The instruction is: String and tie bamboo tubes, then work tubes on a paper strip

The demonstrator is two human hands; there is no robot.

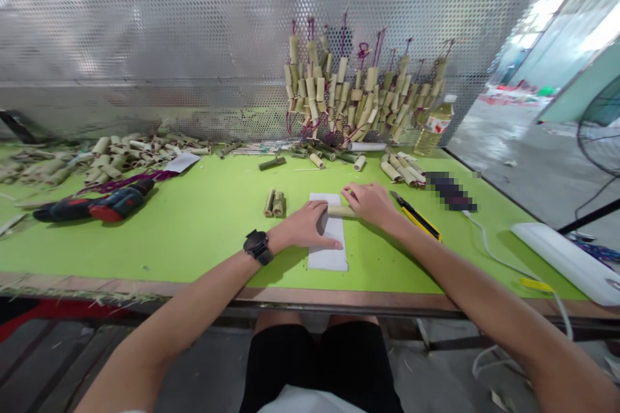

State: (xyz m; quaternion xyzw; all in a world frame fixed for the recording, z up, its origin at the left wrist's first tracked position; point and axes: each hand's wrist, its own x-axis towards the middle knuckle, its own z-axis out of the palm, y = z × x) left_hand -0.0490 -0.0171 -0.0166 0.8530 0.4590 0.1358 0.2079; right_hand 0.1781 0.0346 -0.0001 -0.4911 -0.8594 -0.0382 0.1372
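Note:
A pale bamboo tube (341,211) lies crosswise over a white strip (327,259) on the green tabletop. My right hand (372,205) is closed around the tube's right end, its fingertips partly hidden. At the tube's left end are the fingers of my left hand (305,227), with the thumb spread away over the strip; a black watch (258,246) is on that wrist. Two short bamboo pieces (274,203) stand just left of the strip. A yellow and black utility knife (416,217) rests beside my right forearm.
Bamboo pieces (116,158) are heaped at the back left, near a power drill (104,201). Strung bamboo bundles (358,90) hang on the perforated metal panel (194,45). A bottle of yellowish liquid (436,126), a cable (489,248) and a white object (566,261) are at right.

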